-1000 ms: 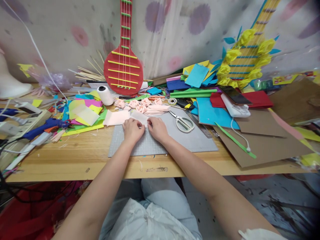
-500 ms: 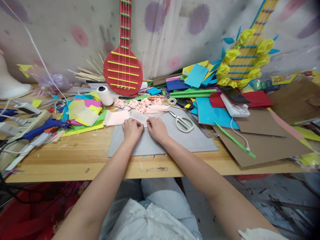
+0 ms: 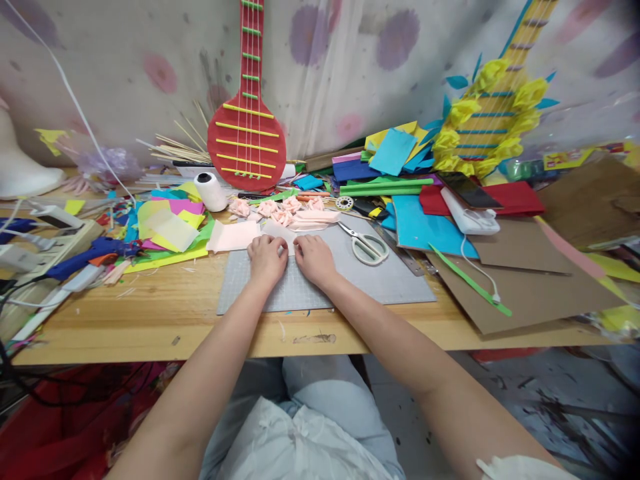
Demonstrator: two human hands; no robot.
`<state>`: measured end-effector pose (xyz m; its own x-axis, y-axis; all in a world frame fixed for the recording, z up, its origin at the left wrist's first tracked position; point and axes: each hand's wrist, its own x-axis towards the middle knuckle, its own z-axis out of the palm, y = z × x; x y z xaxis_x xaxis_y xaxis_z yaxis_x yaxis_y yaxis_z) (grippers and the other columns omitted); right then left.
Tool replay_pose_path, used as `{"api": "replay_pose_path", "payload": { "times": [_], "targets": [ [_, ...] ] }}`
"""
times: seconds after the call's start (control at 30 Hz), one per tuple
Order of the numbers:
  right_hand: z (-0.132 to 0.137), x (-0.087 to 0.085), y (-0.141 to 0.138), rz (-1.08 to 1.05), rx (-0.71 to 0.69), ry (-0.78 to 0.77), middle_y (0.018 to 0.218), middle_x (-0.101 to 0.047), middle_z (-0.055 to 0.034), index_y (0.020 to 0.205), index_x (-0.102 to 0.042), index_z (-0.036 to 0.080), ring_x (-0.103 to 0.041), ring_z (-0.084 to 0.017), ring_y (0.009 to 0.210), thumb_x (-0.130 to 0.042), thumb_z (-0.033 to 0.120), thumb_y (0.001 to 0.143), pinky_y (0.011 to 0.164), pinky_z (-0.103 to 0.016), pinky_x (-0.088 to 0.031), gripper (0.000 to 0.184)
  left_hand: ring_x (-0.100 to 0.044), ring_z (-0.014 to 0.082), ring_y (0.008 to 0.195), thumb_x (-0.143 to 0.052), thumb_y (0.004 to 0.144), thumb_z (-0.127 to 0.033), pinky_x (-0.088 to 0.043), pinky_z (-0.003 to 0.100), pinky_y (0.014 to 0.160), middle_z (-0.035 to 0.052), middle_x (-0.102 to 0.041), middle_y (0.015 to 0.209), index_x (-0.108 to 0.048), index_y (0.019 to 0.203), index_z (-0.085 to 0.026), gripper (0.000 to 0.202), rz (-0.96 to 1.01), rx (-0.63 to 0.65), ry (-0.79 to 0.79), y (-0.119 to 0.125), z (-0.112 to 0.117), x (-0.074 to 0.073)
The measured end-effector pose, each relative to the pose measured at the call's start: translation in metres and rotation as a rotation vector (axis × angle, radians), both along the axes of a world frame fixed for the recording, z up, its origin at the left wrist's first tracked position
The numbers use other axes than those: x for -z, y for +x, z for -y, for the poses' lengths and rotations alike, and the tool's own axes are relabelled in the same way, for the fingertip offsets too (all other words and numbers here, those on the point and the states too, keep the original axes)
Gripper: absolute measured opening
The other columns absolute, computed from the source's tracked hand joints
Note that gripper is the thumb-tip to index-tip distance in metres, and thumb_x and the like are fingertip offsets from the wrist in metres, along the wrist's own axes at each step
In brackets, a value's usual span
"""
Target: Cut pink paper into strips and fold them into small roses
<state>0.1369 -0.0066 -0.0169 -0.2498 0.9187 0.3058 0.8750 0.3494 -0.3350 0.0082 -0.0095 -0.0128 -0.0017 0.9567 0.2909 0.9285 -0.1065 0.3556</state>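
Observation:
A small pale pink paper piece [image 3: 278, 231] lies over the grey cutting mat [image 3: 390, 283], between my two hands. My left hand [image 3: 269, 259] has its fingers curled and pinched at the paper's left and near edge. From the other side my right hand [image 3: 315, 259] pinches it, thumb and fingertips close together. The fingers partly hide the near edge. Another pale pink sheet [image 3: 235, 236] lies just left of my left hand. Behind the hands are several pink paper flowers [image 3: 283, 212] and a stack of pink paper strips [image 3: 316, 220]. Scissors [image 3: 367, 247] rest on the mat, right of my right hand.
A red paper lute [image 3: 247, 143] and a yellow one with flowers [image 3: 485, 120] lean at the back. Thread spool [image 3: 210, 192], coloured paper scraps [image 3: 167, 227] and a blue glue gun [image 3: 90, 257] lie left. A power bank [image 3: 469, 212] and brown cardboard [image 3: 530, 293] are right.
The paper between my hands now lies a little lower, and less of it shows. My left hand has shifted very slightly right; the right hand is almost unmoved.

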Motion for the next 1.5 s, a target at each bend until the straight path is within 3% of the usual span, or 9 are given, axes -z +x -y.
{"api": "replay_pose_path", "payload": {
  "times": [0.27,0.43,0.63,0.83,0.97,1.2,1.4,1.5],
  "targets": [
    [0.0,0.001,0.001,0.025,-0.009,-0.002,0.102,-0.06,-0.0088,0.101,-0.056,0.019,-0.047,-0.024,0.094,-0.043,0.017,0.084,0.08,-0.035,-0.037,0.022,-0.041,0.0266,0.105,-0.061,0.07,-0.042,-0.03,0.041,0.093,0.0069,-0.052,0.102,-0.064,0.084,-0.027,0.021,0.004,0.003,0.012,0.001,0.002,0.0],
    [0.0,0.001,0.001,0.026,-0.006,0.009,0.1,-0.06,-0.0087,0.101,-0.056,0.02,-0.047,-0.024,0.093,-0.039,0.018,0.086,0.079,-0.035,-0.037,0.022,-0.042,0.0261,0.106,-0.056,0.072,-0.026,-0.03,0.041,0.093,0.0061,-0.052,0.102,-0.065,0.081,-0.028,0.013,0.032,-0.009,0.009,-0.001,0.001,0.001],
    [0.0,0.002,0.0,0.021,-0.008,0.0,0.1,-0.06,-0.0099,0.101,-0.056,0.019,-0.047,-0.024,0.093,-0.037,0.02,0.088,0.079,-0.035,-0.036,0.023,-0.043,0.0245,0.106,-0.049,0.069,-0.008,-0.029,0.041,0.093,0.0055,-0.053,0.101,-0.065,0.083,-0.028,0.03,0.023,0.024,-0.022,-0.003,0.003,0.001],
    [0.001,0.001,0.001,0.054,-0.019,0.002,0.101,-0.059,-0.0097,0.103,-0.056,0.019,-0.046,-0.024,0.094,-0.036,0.02,0.089,0.078,-0.035,-0.036,0.024,-0.044,0.0247,0.104,-0.045,0.07,-0.006,-0.032,0.041,0.09,0.0065,-0.056,0.1,-0.063,0.091,-0.026,0.035,0.025,-0.003,-0.048,-0.006,0.002,-0.001],
    [0.001,-0.001,0.003,0.066,-0.048,0.0,0.101,-0.059,-0.0097,0.103,-0.056,0.019,-0.046,-0.024,0.095,-0.036,0.02,0.089,0.079,-0.035,-0.036,0.024,-0.045,0.0253,0.104,-0.044,0.075,-0.012,-0.033,0.04,0.09,0.0075,-0.057,0.1,-0.062,0.09,-0.024,0.026,0.071,-0.003,-0.018,-0.006,0.001,0.0],
    [0.0,0.002,0.008,-0.055,-0.072,0.031,0.098,-0.06,-0.0081,0.103,-0.056,0.018,-0.048,-0.022,0.092,-0.039,0.019,0.086,0.081,-0.034,-0.038,0.024,-0.051,0.0209,0.098,-0.043,0.08,-0.023,-0.04,0.034,0.089,0.0101,-0.054,0.099,-0.058,0.092,-0.018,0.02,0.327,-0.103,0.106,-0.028,-0.01,-0.001],
    [-0.006,0.007,0.019,-0.24,-0.087,0.041,0.099,-0.059,-0.0085,0.103,-0.056,0.016,-0.049,-0.021,0.095,-0.041,0.006,0.073,0.086,-0.034,-0.039,0.035,-0.058,0.0134,0.072,-0.039,0.08,-0.021,-0.043,0.031,0.079,0.0062,-0.055,0.101,-0.055,0.094,-0.02,0.021,0.451,-0.192,0.009,-0.05,-0.017,-0.005],
    [-0.008,0.009,0.024,-0.289,-0.058,0.016,0.102,-0.059,-0.0096,0.103,-0.056,0.015,-0.049,-0.022,0.097,-0.041,0.003,0.066,0.087,-0.035,-0.039,0.041,-0.057,0.0098,0.06,-0.038,0.078,-0.019,-0.044,0.029,0.072,0.0031,-0.058,0.098,-0.054,0.095,-0.02,0.023,0.486,-0.138,-0.037,-0.05,-0.015,-0.005]
  ]
}}
